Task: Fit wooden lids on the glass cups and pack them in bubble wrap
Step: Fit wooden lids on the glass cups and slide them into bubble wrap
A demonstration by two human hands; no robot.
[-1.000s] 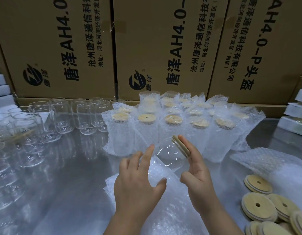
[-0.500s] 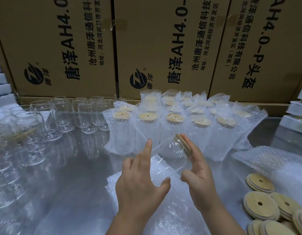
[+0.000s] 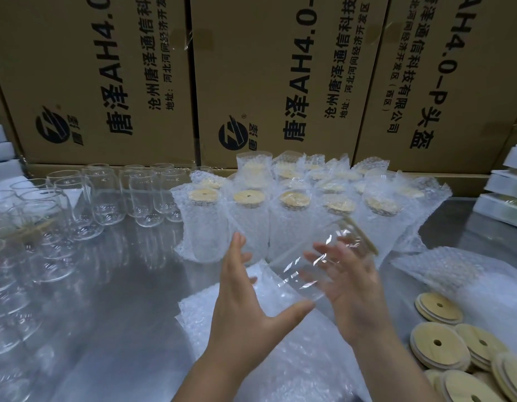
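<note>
A clear glass cup (image 3: 309, 265) with a wooden lid (image 3: 366, 237) on its mouth lies tilted between my hands, lid end up and to the right. My left hand (image 3: 245, 297) has straight, spread fingers, its thumb under the cup's base. My right hand (image 3: 353, 288) lies behind and under the cup with fingers spread, partly seen through the glass. Below them lies a bubble wrap sheet (image 3: 222, 329). Several cups in bubble wrap (image 3: 248, 219) stand just behind.
Bare glass cups (image 3: 106, 198) crowd the left of the steel table (image 3: 120, 285). Loose wooden lids (image 3: 437, 340) are stacked at the lower right beside a bubble wrap pile (image 3: 443, 268). Cardboard cartons (image 3: 280, 82) wall the back; white boxes (image 3: 506, 198) stand at the right.
The lidded cup has risen and shifted right. My right hand went from pinching the lid end to lying spread beneath the cup. My left hand spread its fingers wider.
</note>
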